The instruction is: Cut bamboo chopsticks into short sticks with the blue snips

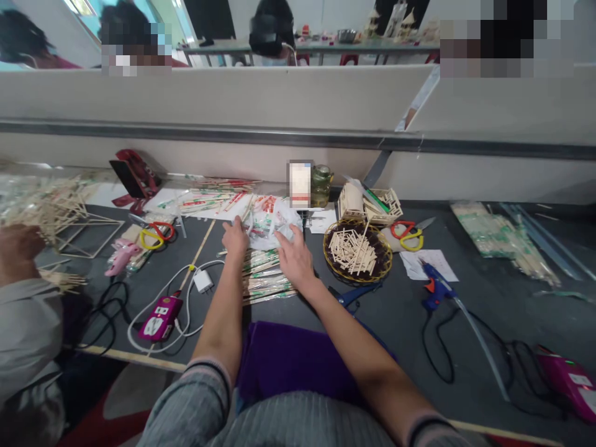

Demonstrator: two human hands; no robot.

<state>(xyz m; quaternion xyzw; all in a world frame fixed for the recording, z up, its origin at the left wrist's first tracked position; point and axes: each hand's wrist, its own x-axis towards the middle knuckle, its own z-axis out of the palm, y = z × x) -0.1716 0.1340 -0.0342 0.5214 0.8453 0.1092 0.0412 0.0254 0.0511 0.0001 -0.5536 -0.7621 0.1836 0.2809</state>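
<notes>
A crumpled white plastic bag with orange print lies in front of me on several wrapped bamboo chopsticks. At the bag's left edge is my left hand, its fingers apart and touching the plastic. My right hand rests against the bag's right front edge with fingers spread. Some fingertips are partly hidden by the folds. Just right of my right hand stands a round basket of short cut sticks.
Scissors, a blue glue gun and its cable lie to the right. To the left are a pink glue gun, a purple power box and a white charger. A co-worker's hand is beside stick frames. A glass jar stands behind.
</notes>
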